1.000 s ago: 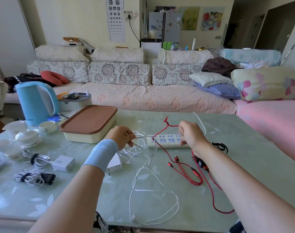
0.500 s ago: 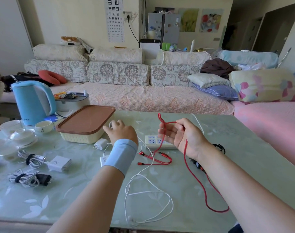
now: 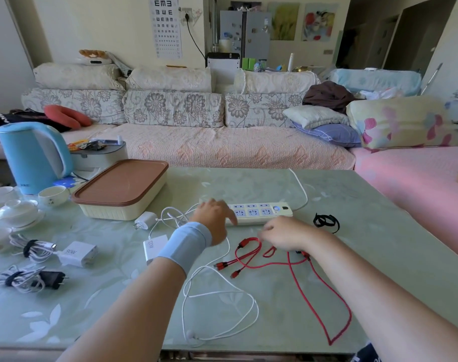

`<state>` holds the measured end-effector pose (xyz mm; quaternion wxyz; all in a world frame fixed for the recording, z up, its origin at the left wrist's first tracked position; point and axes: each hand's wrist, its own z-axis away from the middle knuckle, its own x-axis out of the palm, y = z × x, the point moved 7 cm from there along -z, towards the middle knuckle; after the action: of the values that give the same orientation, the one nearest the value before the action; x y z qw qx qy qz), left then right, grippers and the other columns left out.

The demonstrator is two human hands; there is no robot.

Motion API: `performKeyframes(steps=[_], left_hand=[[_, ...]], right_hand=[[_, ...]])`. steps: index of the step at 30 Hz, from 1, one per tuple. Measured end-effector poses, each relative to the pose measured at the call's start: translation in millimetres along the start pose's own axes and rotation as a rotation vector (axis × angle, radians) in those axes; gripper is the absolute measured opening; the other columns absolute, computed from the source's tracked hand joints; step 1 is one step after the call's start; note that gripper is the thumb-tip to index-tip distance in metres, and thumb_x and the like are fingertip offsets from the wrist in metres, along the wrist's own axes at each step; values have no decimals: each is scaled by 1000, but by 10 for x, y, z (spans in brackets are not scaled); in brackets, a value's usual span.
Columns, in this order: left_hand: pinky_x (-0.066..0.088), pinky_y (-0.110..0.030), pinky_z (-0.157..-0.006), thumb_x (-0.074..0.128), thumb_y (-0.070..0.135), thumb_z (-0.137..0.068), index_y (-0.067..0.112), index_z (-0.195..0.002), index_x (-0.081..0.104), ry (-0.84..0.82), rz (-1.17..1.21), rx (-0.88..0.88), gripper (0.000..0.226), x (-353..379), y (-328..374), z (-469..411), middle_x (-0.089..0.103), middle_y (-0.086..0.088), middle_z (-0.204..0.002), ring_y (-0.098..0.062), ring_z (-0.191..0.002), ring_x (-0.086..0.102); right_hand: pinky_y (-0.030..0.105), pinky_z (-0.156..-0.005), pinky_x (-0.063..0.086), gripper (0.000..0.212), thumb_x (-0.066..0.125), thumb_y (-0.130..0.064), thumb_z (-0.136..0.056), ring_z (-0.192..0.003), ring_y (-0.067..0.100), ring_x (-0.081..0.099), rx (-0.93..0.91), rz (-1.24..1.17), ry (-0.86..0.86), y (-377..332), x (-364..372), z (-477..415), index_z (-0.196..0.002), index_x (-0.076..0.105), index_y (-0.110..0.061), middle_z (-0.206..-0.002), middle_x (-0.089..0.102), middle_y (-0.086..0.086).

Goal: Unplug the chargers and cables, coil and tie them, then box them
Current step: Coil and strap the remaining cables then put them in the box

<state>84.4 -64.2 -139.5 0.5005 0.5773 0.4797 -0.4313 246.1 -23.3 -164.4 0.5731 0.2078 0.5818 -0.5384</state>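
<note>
Step in hand, I judge: coiling red cable [image 3: 248, 242]. It lies unplugged and sprawled on worktop [image 3: 366, 205] in front of strip [image 3: 261, 212]. Right hand [image 3: 285, 235] sits over loops nearest strip. Its fingers [image 3: 261, 231] are at cable, but blur means I cannot tell if they pinch it. Left hand [image 3: 214, 218] at strip's left end, fingers loosely spread, gripping nothing I can see. White cable [image 3: 222, 293] loose alongside. Next move calls for gathering red loops, then binding with black tie [image 3: 325, 222] just right of right hand. Box [image 3: 123, 189] lidded.

Before me: green tabletop [image 3: 248, 184]; floral sofa [image 3: 170, 108] at twelve o'clock; eye chart [image 3: 167, 24] on cream wall [image 3: 92, 27] above it; pink-covered seat [image 3: 418, 184] at two o'clock; daylit.
</note>
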Motion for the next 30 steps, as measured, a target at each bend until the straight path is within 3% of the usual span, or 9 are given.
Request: performKeyframes(steps=[3,6,8,11,15,19,23,26,30], left_hand=[[37,-24,-97,65,32,-86,33,-119,64,-399,67,43,32,383,232,163,56,7,-127,-17,-121,51],[35,-41,-105,77,61,-66,32,-131,50,-648,-280,1,76,614,55,330,43,-5,-135,-28,-128,39],[30,-47,-111,77,60,-66,30,-131,50,-647,-404,-53,77,590,-161,297,38,-8,-139,-31,-133,30],[21,-47,-114,73,55,-74,30,-132,53,-577,-550,-156,65,454,-485,209,37,-6,-146,-31,-139,26],[31,-43,-111,63,28,-87,18,-127,59,-594,-640,-295,42,400,-791,200,50,-7,-139,-30,-133,41],[33,-43,-112,47,22,-88,23,-129,58,-468,-449,-245,42,273,-514,97,55,-2,-133,-28,-132,44],[47,-32,-97,43,9,-93,23,-119,62,-224,-21,-79,34,142,89,-85,61,-1,-124,-24,-111,59],[47,-29,-96,45,10,-92,30,-109,65,-265,136,-29,33,342,361,-151,63,5,-119,-19,-107,60],[46,-26,-97,45,-3,-86,27,-128,55,-299,232,65,52,528,736,-197,57,7,-129,-16,-118,55]], right_hand=[[29,-57,33,40,52,-54,-85,-63,21,46,53,89,-32,58,116,-30,-66,55,-19,-61,48,-3],[30,-64,37,40,56,-51,-76,-66,18,48,42,54,-79,77,240,-63,-81,67,-12,-69,56,11],[30,-66,39,36,54,-40,-74,-68,15,48,6,9,-73,100,263,-97,-91,69,-12,-79,63,15],[28,-73,50,27,52,-29,-81,-73,15,61,-26,-49,-58,133,228,-91,-93,75,-21,-89,74,-1],[28,-72,47,36,58,-45,-80,-71,9,66,-48,-134,-105,177,184,-52,-93,75,-16,-86,74,-3],[19,-73,47,25,55,-36,-93,-82,5,66,-59,-318,11,267,-60,-24,-86,77,-26,-93,75,-12],[25,-78,46,21,53,-25,-93,-93,11,64,17,-123,238,559,-256,-83,-90,72,-33,-102,71,-14],[27,-81,49,21,58,-27,-87,-102,19,62,143,77,169,785,-142,-95,-106,67,-27,-112,65,-6],[29,-75,46,43,63,-37,-82,-102,27,60,231,156,75,951,44,-121,-120,54,-20,-120,53,9]])
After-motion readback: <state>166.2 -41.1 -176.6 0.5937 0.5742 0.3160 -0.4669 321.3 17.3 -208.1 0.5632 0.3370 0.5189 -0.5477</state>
